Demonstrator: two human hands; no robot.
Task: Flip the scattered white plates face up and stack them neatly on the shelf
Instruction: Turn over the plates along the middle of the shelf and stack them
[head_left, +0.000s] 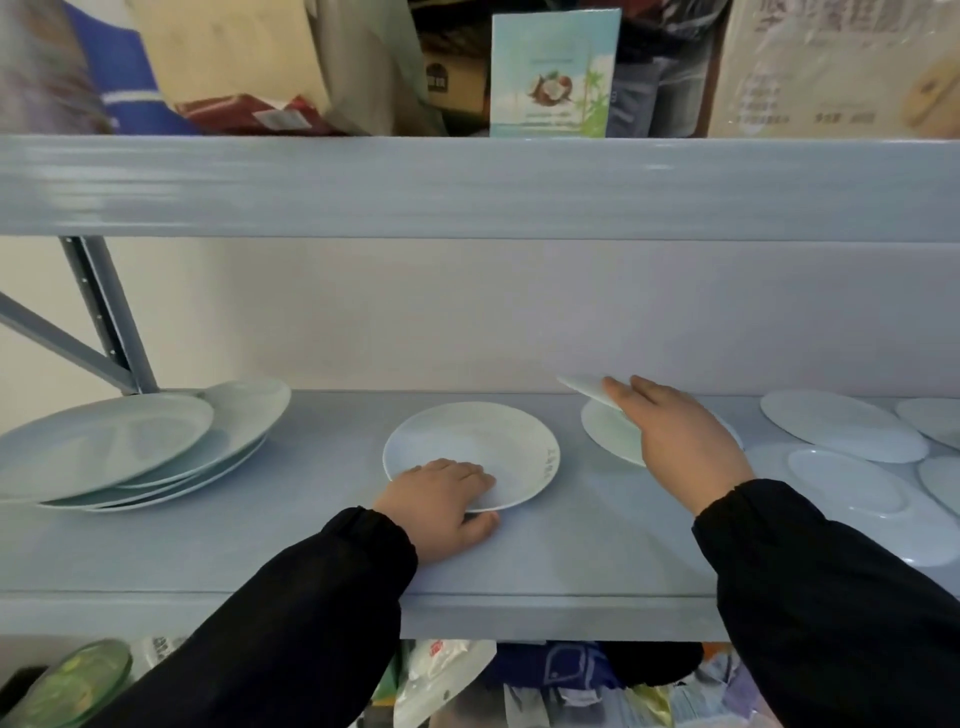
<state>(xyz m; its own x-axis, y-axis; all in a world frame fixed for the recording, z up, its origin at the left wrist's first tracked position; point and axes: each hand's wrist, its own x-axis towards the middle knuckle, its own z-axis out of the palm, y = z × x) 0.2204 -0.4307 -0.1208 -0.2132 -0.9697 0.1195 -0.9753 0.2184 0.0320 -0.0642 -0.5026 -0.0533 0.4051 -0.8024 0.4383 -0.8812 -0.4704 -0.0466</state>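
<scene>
My left hand (441, 499) grips near rim of round white centre plate (483, 447): fingers curled on top, thumb at edge. Plate lies flat, mid pale blue-grey metal shelf (571, 551). My right hand (680, 441) holds thin white tilted plate (584, 388) by its edge, far side raised, over white flat plate (608, 434) lying on shelf. Uneven stack of white round plates (119, 452) at shelf's left end. Scattered white plates (841, 423) at right end, some overlapping.
</scene>
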